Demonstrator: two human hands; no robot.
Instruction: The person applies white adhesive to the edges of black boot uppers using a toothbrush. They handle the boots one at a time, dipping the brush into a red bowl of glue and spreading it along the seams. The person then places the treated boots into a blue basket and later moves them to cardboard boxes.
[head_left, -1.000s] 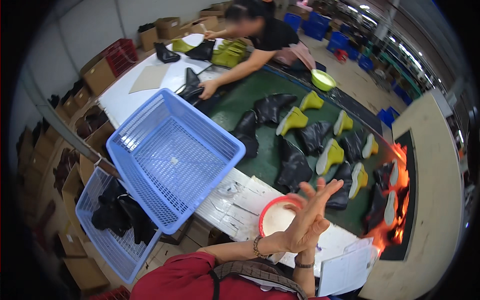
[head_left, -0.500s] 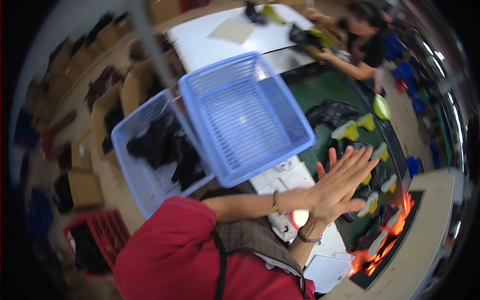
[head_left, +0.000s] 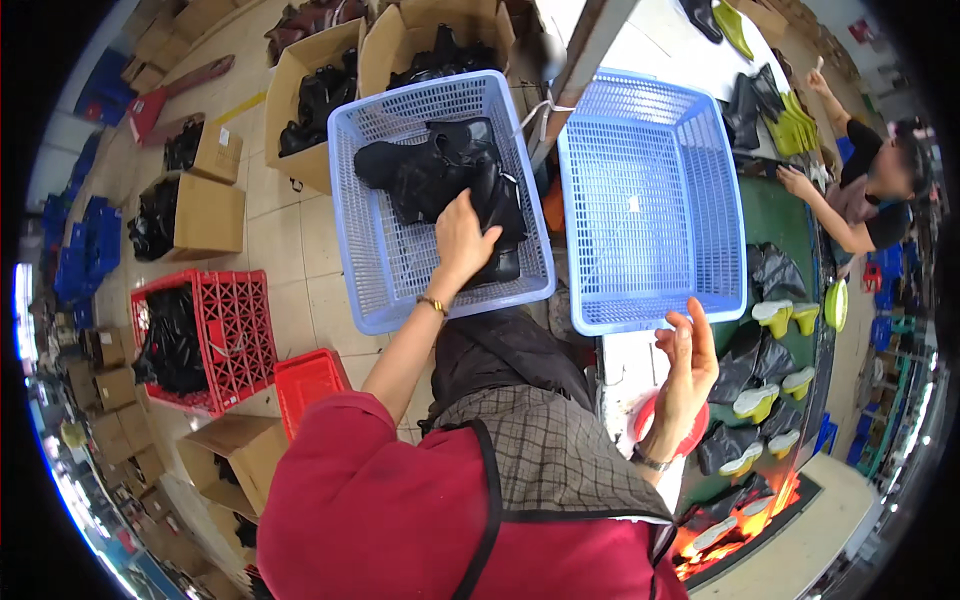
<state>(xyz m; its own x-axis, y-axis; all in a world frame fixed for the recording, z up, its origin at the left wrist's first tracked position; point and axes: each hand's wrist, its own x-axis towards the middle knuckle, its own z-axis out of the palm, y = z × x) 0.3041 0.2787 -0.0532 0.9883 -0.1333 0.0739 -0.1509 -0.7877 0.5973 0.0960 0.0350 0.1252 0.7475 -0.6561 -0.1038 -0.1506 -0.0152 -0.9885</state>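
My left hand [head_left: 463,243] reaches into the left blue plastic basket [head_left: 352,262], over a small heap of black boots [head_left: 410,180]. Its thumb stands apart from the fingers, whose tips lie against a dark boot shaft; no closed grip shows. My right hand [head_left: 687,372] is raised near the front edge of the right blue basket [head_left: 585,322], above a white surface. Its fingers are partly bent and apart, with nothing between them. That right basket holds no boots.
Black boots with yellow and white bottoms [head_left: 757,403] line a green conveyor [head_left: 775,222] at right, beside an orange glowing opening [head_left: 690,550]. A metal post [head_left: 590,60] rises between baskets. Cartons [head_left: 210,215] and a red crate [head_left: 240,335] stand left. Another person [head_left: 862,200] works far right.
My hands were together over the conveyor side; now they are apart, the left down in the boot basket. The view has swung left. The other person's one hand has come off the boots.
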